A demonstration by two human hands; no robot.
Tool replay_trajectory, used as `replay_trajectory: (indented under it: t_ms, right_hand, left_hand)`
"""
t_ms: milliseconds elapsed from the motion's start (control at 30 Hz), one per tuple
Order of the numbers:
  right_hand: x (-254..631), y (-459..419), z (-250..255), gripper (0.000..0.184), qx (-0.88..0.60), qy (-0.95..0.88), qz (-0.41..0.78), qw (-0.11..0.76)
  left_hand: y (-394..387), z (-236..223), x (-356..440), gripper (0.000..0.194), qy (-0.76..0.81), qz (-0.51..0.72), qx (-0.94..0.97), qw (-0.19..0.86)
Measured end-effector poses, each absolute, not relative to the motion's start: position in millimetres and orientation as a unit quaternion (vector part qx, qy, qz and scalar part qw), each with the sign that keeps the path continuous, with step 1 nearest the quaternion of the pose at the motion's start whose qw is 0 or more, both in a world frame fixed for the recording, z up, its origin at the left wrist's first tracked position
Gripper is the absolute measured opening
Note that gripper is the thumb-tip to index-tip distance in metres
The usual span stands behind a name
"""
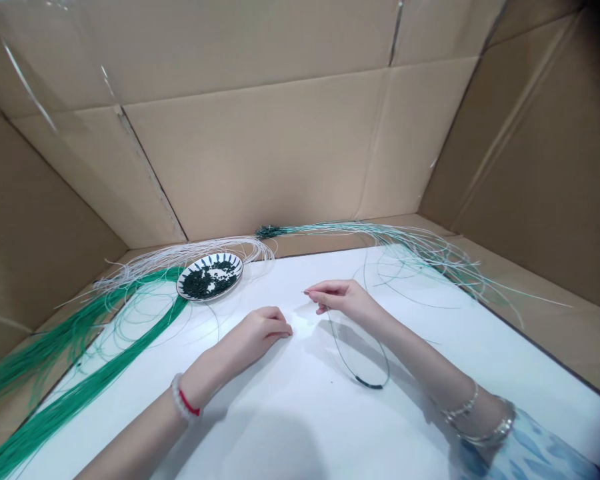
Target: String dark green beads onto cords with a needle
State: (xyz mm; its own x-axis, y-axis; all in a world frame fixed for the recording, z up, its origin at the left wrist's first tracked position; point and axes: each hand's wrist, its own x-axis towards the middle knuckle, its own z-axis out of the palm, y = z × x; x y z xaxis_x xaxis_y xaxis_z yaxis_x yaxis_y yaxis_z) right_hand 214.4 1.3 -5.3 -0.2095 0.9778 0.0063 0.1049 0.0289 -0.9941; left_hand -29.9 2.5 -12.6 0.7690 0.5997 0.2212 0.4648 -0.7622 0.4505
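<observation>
My right hand rests on the white table, fingers pinched on a thin thread that loops down below the wrist, with a short run of dark green beads at the loop's bottom. To its left, my left hand lies with fingers curled shut, fingertips pressed to the table; what they hold is too small to see. A blue-and-white patterned plate heaped with dark green beads stands beyond the left hand.
Bundles of green beaded strands run along the table's left edge. White threads arc behind the plate. Pale threads with a green-beaded end fan out at the back right. Cardboard walls enclose the table on three sides.
</observation>
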Motion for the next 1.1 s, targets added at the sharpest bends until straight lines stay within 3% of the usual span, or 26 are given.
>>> replay_trajectory:
  t_ms: [133, 333, 467, 733, 1100]
  right_hand:
    - [195.5, -12.9, -8.4, 0.013, -0.452, -0.581, 0.559, 0.383]
    - [174.3, -32.1, -2.4, 0.017, -0.454, -0.574, 0.585, 0.349]
    - [169.0, -39.7, 1.7, 0.019, -0.454, -0.559, 0.588, 0.368]
    - [160.9, -62.5, 1.3, 0.013, -0.404, -0.562, 0.552, 0.465]
    - [157.9, -70.6, 9.9, 0.018, -0.398, -0.628, 0.464, 0.482]
  left_hand:
    - [-18.0, -13.7, -46.1, 0.030, 0.303, 0.177, 0.906, 0.235]
    - [-31.7, -17.3, -44.7, 0.016, 0.365, 0.251, 0.815, 0.373]
    - [-37.3, -10.8, -39.5, 0.009, 0.412, 0.301, 0.710, 0.485]
    - [-50.3, 0.5, -31.7, 0.021, 0.418, 0.338, 0.437, 0.721]
    - [-58.1, 1.5, -24.6, 0.017, 0.375, 0.370, 0.354, 0.773]
